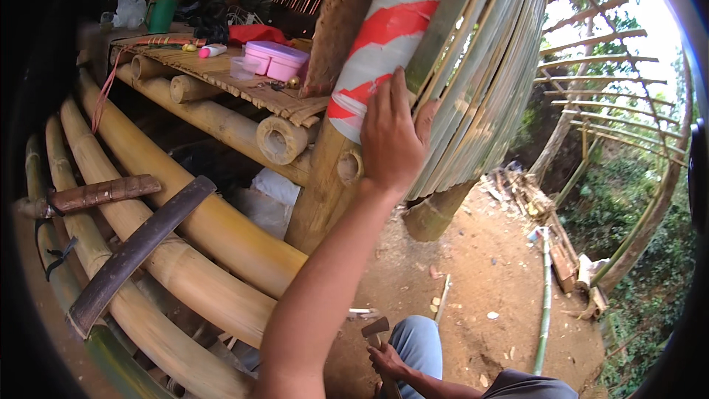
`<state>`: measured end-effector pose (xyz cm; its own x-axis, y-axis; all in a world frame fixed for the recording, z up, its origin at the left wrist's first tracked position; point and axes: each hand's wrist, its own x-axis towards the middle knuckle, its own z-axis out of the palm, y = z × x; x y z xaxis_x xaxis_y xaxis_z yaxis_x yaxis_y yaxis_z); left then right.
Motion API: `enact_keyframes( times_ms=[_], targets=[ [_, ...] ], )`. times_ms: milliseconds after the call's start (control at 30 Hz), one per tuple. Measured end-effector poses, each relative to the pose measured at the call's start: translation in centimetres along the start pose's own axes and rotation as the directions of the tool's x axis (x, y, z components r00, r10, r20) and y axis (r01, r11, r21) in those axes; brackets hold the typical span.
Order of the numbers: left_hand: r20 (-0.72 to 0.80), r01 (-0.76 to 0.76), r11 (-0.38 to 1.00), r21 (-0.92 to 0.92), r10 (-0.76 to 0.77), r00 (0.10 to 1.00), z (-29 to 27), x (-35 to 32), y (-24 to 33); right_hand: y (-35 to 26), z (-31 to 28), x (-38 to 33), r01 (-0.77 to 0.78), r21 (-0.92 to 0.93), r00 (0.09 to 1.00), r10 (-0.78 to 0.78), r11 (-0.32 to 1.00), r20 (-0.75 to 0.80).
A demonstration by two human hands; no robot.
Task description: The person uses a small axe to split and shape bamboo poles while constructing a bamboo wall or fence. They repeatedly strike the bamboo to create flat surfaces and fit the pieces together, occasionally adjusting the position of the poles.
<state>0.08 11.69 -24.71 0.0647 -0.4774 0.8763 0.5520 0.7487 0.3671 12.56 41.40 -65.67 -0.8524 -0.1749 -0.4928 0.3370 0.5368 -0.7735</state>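
Note:
My left hand (395,129) is raised with its fingers stretched upward and its thumb apart. It rests against the lower end of a post wrapped in red and white striped sheeting (391,26), beside a bundle of split bamboo slats (487,81). How firmly it presses cannot be seen. Low in the view, my right hand (387,361) is closed around the handle of a hatchet (375,327), whose dark head points up beside my jeans-clad knee (417,347).
Thick bamboo poles (199,266) run along the left, with a dark curved strip (140,251) lying across them. A slatted bamboo shelf (214,66) carries a pink lidded box (277,59). A green pole (545,299) lies on the dirt ground. Lashed bamboo framing (613,96) stands at right.

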Motion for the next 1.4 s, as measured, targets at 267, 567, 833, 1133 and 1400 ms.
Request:
enact_keyframes(
  times_ms=[267,567,833,1133,1400],
  targets=[
    [0.104,0.190,0.941,-0.282,-0.167,0.981,-0.8,-0.2,-1.1,2.2,0.2,2.4,-0.117,0.093,0.957,0.087,0.989,0.278],
    [0.551,0.829,0.245,-0.502,-0.648,0.525,-4.4,3.0,-1.1,-2.3,-5.0,-3.5,-0.419,0.011,0.832,0.379,0.908,0.404],
    [0.532,0.928,0.061,-0.367,-0.805,0.264,-4.9,3.5,-0.5,-12.9,-13.5,-11.1,-0.546,-0.028,0.698,0.473,0.837,0.538],
    [-0.162,0.987,-0.155,-0.049,-0.974,-0.161,-20.0,-2.8,14.3,-24.0,-28.3,-19.9,-0.246,-0.227,0.815,0.328,0.942,0.479],
    [-0.394,0.823,-0.427,0.375,-0.877,-0.276,-39.7,-14.5,32.3,-17.2,-36.5,-22.0,-0.291,-0.585,0.884,0.447,0.757,0.138]
  ],
)
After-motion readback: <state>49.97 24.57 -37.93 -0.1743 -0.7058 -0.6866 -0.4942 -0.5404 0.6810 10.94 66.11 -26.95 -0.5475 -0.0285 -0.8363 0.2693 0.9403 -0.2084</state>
